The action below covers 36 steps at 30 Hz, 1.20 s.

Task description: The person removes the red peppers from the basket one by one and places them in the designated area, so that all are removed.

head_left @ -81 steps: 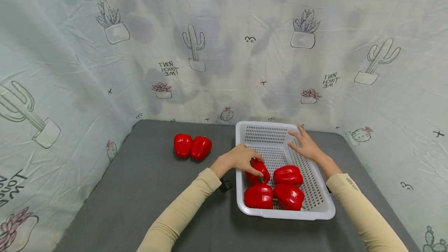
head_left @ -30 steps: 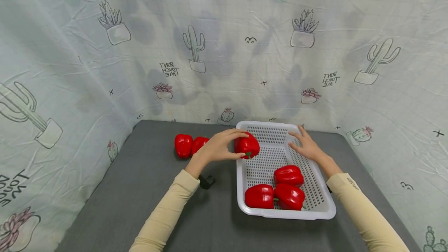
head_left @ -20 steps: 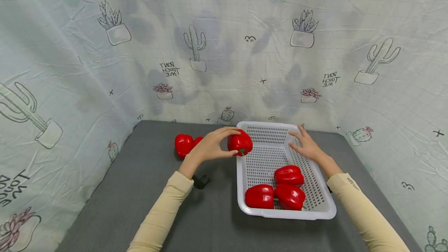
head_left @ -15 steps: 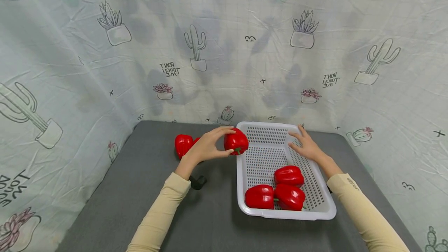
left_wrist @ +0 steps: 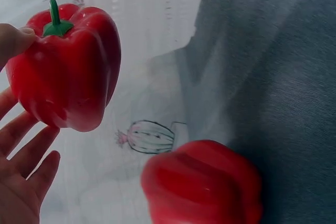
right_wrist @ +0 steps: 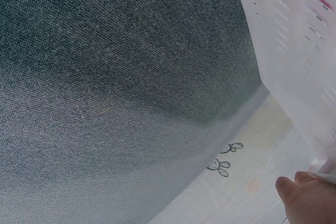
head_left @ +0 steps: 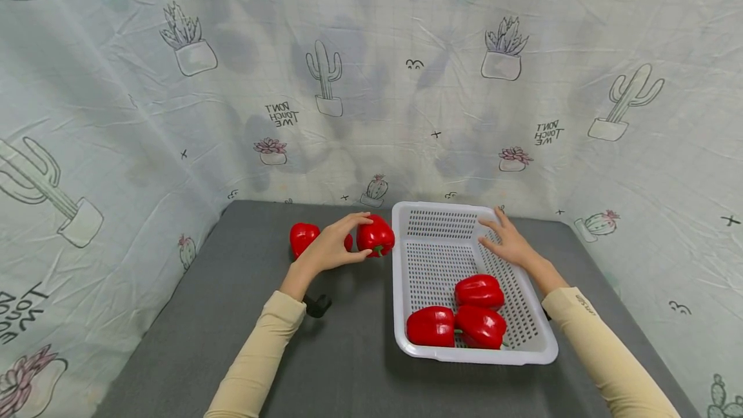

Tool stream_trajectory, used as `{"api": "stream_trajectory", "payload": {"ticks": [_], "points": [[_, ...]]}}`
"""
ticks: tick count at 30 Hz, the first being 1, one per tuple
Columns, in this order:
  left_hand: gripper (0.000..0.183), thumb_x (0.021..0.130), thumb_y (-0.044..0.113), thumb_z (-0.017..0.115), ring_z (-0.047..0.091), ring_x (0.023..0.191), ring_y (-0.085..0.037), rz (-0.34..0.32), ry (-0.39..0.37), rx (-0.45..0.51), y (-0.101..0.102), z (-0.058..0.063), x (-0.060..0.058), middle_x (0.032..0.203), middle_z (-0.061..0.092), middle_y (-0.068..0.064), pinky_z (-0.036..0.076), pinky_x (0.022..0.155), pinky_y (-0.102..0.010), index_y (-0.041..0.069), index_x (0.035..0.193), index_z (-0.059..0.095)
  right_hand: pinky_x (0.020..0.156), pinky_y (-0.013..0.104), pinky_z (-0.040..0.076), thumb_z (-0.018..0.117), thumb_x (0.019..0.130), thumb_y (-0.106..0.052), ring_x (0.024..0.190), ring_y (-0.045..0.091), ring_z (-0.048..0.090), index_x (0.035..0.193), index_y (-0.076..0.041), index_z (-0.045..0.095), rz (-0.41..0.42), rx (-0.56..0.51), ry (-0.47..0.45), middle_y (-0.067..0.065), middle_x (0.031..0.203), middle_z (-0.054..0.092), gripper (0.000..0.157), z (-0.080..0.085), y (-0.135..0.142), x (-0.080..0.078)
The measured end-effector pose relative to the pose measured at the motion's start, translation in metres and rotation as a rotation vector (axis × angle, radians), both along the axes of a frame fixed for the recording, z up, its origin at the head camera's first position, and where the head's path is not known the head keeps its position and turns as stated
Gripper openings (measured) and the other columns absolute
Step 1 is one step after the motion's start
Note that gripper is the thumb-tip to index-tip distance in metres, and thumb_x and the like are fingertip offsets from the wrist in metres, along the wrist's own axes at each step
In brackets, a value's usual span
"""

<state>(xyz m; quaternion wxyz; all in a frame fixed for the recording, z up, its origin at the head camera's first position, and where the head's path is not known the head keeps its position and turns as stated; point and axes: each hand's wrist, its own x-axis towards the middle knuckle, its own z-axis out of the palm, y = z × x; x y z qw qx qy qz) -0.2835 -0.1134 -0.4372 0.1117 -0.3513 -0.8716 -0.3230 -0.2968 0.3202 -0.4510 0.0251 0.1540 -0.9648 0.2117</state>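
Red and glossy, a bell pepper (head_left: pixel 376 235) is pinched between the thumb and fingers of the left hand (head_left: pixel 329 248), held above the grey surface (head_left: pixel 360 360) just left of the white basket (head_left: pixel 400 315). Two other peppers (head_left: pixel 302 237) lie partly hidden behind that hand. The right hand (head_left: pixel 509 245), fingers spread apart, is at the basket's right rim. Three peppers (head_left: pixel 480 326) lie inside, at the near end.

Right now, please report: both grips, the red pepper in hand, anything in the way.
Left grip holding red pepper, left of basket. Right grip at basket's right rim, hold unclear. Possible obstacle: two table peppers beside left grip.
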Motion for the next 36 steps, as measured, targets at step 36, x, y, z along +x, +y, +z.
{"api": "stream_trajectory", "payload": {"ticks": [36], "points": [[0.058, 0.078, 0.037, 0.070, 0.042, 0.129, -0.019, -0.001, 0.072, -0.225, -0.011, -0.042, -0.015, 0.141, 0.045, -0.004, 0.017, 0.112, -0.051, 0.016, 0.128, 0.053, 0.099, 0.070, 0.021, 0.057, 0.090, -0.030, 0.133, 0.054, 0.012, 0.135, -0.001, 0.043, -0.030, 0.016, -0.012, 0.028, 0.151, 0.003, 0.055, 0.001, -0.004, 0.001]]}}
